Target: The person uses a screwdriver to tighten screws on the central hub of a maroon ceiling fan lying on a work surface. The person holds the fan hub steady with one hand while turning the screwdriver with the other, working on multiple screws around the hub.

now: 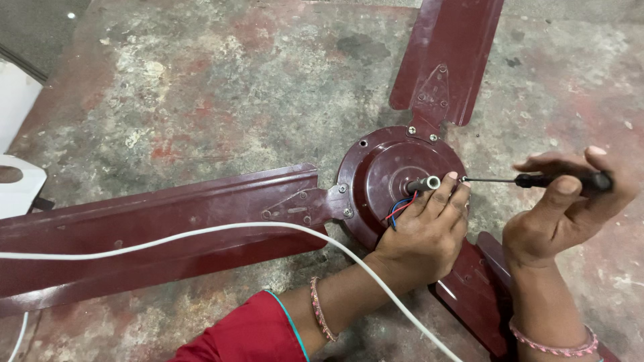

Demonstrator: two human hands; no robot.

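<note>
Both hands have a grip on something. My left hand (426, 231) rests on the round middle part of a dark red ceiling fan (386, 177), and its fingers (448, 191) curl around the short grey rod (424, 183) that sticks up from the middle. My right hand (563, 208) is closed tight around the black handle of a screwdriver (537, 179). That tool lies flat, and its thin metal tip points left and touches the fan near the fingertips of the left hand, just beside the rod. Red, blue and black wires (400, 209) come out of the fan next to the rod, under the left hand. The fan lies on a rough grey floor (221, 94) with faded red patches. One long blade (154, 228) reaches out to the left, one blade (446, 57) points up and away, and a third blade (479, 295) goes down between the two arms. A white cord (201, 233) runs over the long blade and passes under the left wrist. Each wrist wears a pink bracelet (320, 308), and a red sleeve (248, 335) covers the left arm. A white thing (17, 181) sits at the left edge, but I cannot tell what it is.
</note>
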